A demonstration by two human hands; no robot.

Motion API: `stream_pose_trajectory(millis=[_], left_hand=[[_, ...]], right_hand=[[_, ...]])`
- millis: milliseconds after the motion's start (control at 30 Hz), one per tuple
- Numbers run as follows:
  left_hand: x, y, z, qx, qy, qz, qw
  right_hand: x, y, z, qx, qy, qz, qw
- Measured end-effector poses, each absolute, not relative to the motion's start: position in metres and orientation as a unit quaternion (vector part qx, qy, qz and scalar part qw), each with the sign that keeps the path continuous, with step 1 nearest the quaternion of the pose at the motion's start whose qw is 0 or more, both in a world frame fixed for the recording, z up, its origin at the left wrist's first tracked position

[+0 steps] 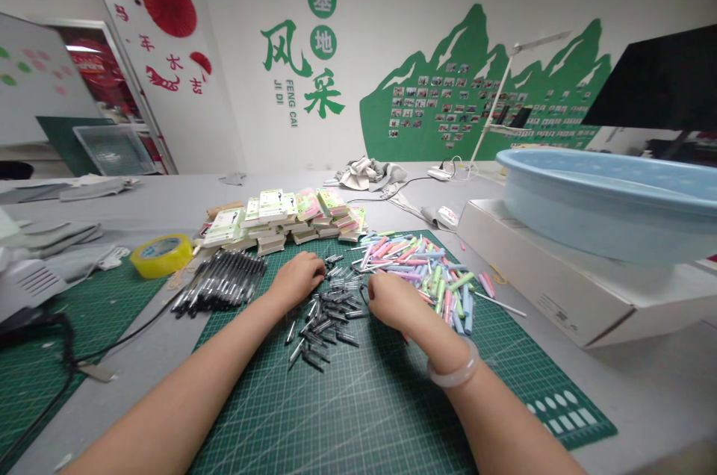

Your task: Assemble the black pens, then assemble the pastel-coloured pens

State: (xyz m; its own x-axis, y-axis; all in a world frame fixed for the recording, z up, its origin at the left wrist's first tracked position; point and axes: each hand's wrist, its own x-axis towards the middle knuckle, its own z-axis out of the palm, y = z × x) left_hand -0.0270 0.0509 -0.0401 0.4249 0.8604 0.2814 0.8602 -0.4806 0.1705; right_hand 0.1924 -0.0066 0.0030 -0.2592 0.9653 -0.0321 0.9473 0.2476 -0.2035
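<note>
A loose pile of small black and clear pen parts (330, 314) lies on the green cutting mat (336, 415). At the pile's left edge is my left hand (296, 279), fingers curled down and closed; whatever they hold is hidden. My right hand (393, 302), with a pale bangle (455, 367) on the wrist, is on the pile's right side. Its fingers pinch a small black pen part (364, 294). Assembled-looking black pens (224, 282) lie in a row left of my left hand. Beyond my right hand spreads a heap of pastel pink, blue and green tubes (414, 258).
Small printed boxes (272, 210) are stacked at the mat's far edge. A yellow tape roll (161, 255) lies at left, near a black cable (134, 329). A blue basin (610, 213) rests on a white carton (549, 281) at right. Crumpled cloth (370, 173) lies farther back.
</note>
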Motion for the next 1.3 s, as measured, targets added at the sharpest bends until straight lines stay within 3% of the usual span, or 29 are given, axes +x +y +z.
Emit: stream_pose_trajectory(millis=[100,267,400,533,667,933,1300], left_hand=[[-0.026,0.049,-0.037,0.845,0.512,0.151,0.0],[-0.03,0.048,-0.035,0.847,0.509,0.151,0.004],[-0.029,0.043,-0.028,0.82,0.523,0.233,0.024],[-0.019,0.031,-0.013,0.788,0.5,0.332,0.137],[-0.005,0.017,0.0,0.772,0.46,0.368,0.239],[0.008,0.002,0.005,0.815,0.448,0.36,0.072],[0.013,-0.006,-0.006,0.838,0.439,0.324,-0.012]], right_hand=[[0.191,0.001,-0.007,-0.6,-0.776,0.121,0.153],[0.182,0.015,-0.027,-0.552,-0.732,0.268,0.295],[0.175,0.017,-0.03,-0.5,-0.664,0.402,0.385],[0.172,0.01,-0.024,-0.411,-0.572,0.542,0.458],[0.172,0.004,-0.018,-0.35,-0.517,0.608,0.49],[0.173,0.006,-0.021,-0.332,-0.495,0.616,0.515],[0.172,0.005,-0.024,-0.306,-0.496,0.633,0.509]])
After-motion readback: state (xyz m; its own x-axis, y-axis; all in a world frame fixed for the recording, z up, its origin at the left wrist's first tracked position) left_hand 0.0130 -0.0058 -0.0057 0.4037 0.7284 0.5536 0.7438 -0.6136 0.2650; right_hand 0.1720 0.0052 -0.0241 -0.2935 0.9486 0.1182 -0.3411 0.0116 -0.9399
